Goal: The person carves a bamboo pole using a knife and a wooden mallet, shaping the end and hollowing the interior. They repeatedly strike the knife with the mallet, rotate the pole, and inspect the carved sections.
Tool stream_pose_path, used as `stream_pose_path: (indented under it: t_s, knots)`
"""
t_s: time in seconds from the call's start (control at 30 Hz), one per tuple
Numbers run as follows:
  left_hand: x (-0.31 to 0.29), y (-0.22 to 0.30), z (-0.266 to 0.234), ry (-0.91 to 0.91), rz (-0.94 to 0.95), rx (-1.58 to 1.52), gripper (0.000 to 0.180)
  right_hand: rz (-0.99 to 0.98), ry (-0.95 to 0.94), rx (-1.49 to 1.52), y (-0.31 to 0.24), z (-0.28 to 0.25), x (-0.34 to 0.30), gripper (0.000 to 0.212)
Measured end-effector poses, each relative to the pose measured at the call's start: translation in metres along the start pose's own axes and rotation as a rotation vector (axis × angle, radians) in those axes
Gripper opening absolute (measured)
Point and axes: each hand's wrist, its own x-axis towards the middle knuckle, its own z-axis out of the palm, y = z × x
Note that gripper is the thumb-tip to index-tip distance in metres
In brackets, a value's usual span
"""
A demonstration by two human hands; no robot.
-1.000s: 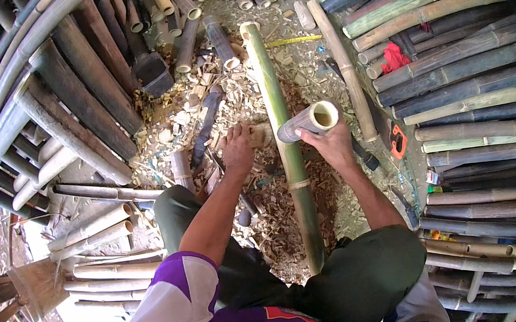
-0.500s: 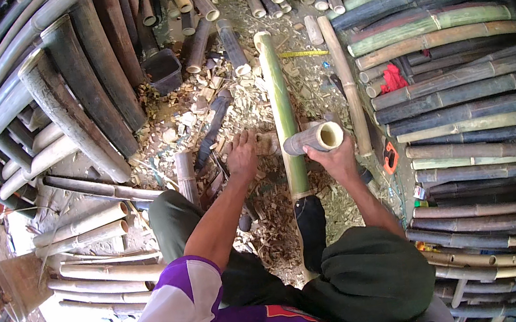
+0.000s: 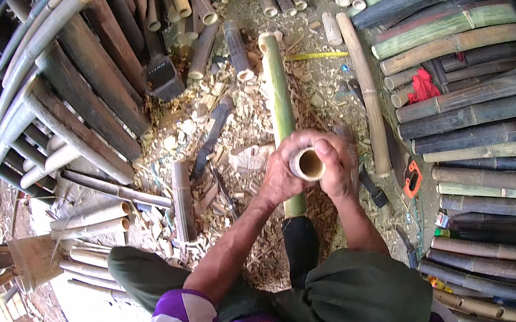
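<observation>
Fingers of both hands now wrap the short bamboo tube at frame centre, its open end facing the camera; 1 second ago only the right hand held it, so the left hand has joined, steadying it above the long green pole.

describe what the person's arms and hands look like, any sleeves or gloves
Both hands are bare: no gloves on the left hand or the right hand, and no rings or watch that I can make out. The forearms are uncovered too. A short purple sleeve with a white panel covers the left upper arm; the right sleeve is hidden behind the dark green trouser knee.
</observation>
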Motion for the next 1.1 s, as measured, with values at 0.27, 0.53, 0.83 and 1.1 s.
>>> stream_pose_path:
  t_s: [0.27,0.53,0.83,1.1]
  knots:
    - [-0.021,0.027,0.012,0.047,0.039,0.191,0.035,-0.123,0.257,-0.059,-0.001,0.026,-0.027,0.042]
    - [-0.024,0.018,0.010,0.083,0.023,0.338,0.041,0.061,0.207,-0.189,-0.023,0.025,-0.025,0.043]
    - [-0.026,0.004,0.016,0.095,0.025,0.256,0.038,0.050,0.195,-0.107,-0.036,0.020,-0.022,0.026]
    - [0.007,0.036,0.020,0.041,-0.050,0.043,0.027,0.141,0.126,-0.172,-0.043,-0.014,0.002,0.023]
